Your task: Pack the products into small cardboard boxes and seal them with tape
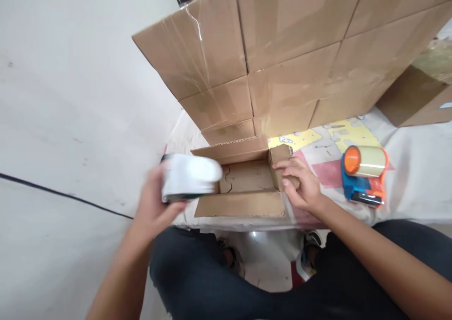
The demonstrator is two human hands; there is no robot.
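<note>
An open cardboard box (247, 176) lies in front of me with its flaps folded outward and its bare bottom showing. Wrapped round a white object (189, 174), blurred by motion, my left hand (157, 197) holds it above the left end of the box. The object has dark edges and looks like a small package; its exact kind is unclear. At the box's right end, my right hand (300, 181) pinches the short right flap (280, 157) between thumb and fingers.
Taped cardboard boxes (289, 65) form a tall stack behind the open box. To the right lies a blue and orange tape dispenser (365, 174) with a wide roll. Another carton (416, 98) stands far right. A white wall (70, 98) borders the left side.
</note>
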